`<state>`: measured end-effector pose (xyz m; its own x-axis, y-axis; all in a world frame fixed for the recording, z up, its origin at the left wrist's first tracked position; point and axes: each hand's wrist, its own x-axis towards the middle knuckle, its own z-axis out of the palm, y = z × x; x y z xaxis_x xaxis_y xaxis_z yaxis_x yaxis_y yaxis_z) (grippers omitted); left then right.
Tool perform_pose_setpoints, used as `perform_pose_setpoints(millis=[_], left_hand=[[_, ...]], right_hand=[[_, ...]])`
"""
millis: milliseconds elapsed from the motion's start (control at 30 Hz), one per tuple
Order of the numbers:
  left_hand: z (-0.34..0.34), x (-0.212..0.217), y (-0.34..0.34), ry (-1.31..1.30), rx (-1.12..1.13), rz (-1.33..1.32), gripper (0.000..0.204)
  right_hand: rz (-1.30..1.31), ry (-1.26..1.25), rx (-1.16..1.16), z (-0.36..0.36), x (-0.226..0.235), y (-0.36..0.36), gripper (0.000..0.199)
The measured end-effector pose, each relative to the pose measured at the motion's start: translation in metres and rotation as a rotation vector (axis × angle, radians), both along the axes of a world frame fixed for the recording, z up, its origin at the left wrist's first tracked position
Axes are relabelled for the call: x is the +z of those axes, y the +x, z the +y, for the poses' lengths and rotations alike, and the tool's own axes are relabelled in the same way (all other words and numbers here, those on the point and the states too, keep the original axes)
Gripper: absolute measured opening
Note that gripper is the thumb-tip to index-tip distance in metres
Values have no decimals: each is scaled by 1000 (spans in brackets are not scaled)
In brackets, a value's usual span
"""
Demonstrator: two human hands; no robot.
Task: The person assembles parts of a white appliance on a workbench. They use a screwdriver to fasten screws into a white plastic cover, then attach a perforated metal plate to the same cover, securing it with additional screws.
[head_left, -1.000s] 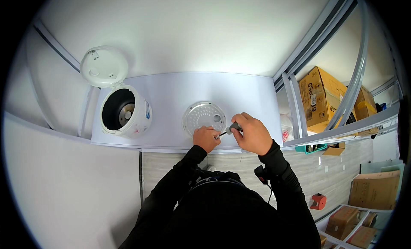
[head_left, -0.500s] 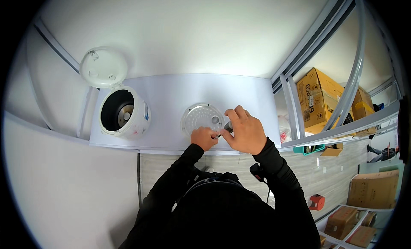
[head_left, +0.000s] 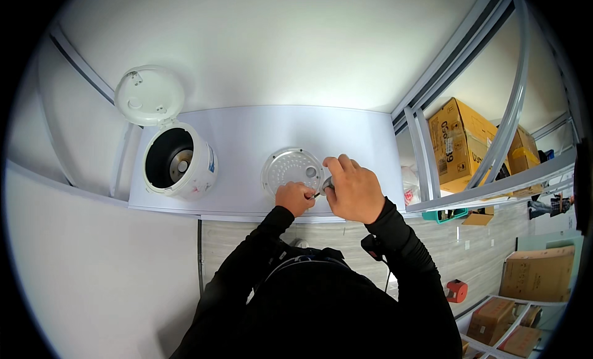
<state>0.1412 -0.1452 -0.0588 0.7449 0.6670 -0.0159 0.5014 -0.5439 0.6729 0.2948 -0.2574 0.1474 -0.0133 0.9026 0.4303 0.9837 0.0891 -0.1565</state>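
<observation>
A round silvery plate with many holes (head_left: 288, 168), like the inner lid of a rice cooker, lies flat on the white tabletop. At its near edge, my left hand (head_left: 294, 198) is closed in a pinch on a thin dark rod (head_left: 317, 195); most of the rod is hidden by the fingers. Just to the right, my right hand (head_left: 355, 189) curls around a small grey piece (head_left: 328, 183), largely covered by the palm. The rod's tip points toward that piece; whether they join is unclear. A white rice cooker (head_left: 199, 170) stands to the left with its lid (head_left: 148, 96) raised.
The white tabletop (head_left: 247, 127) meets a pale wall at the back. A metal frame (head_left: 426, 152) borders it on the right, with cardboard boxes (head_left: 454, 143) beyond. On the floor are a teal crate (head_left: 445, 215) and a red stool (head_left: 456, 291). Another person (head_left: 550, 206) is far right.
My right thumb has shifted away from the left fingers and tucked in, so the gap between the hands is wider. The left hand stays nearly in place.
</observation>
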Motion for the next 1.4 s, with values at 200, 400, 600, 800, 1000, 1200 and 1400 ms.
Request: perform_pose_setpoints(millis=[200,400,600,800,1000,1200,1400], left_hand=[[2,1,-2,2,-1,10,24],[3,1,-2,0,-11,-20,24],[1,2,-2,36,3,-47,20],[1,-1,-3,104,13,-88,16],[1,2,-1,128,1,-75,15],[0,-3,-3,71,24,-125,16],[0,4,-2,111,3,-80,14]], right_hand=[[-11,-379,-166,4,0,-1,46],[-22,-67,7,0,2,0,40],[-29,-298,-106,3,3,-4,40],[-57,-118,-16,-1,6,-8,36],[-9,-278,-109,3,-4,-4,38],[-39,-121,-31,-2,9,-13,41],[-34,-267,-134,2,-1,-9,42]])
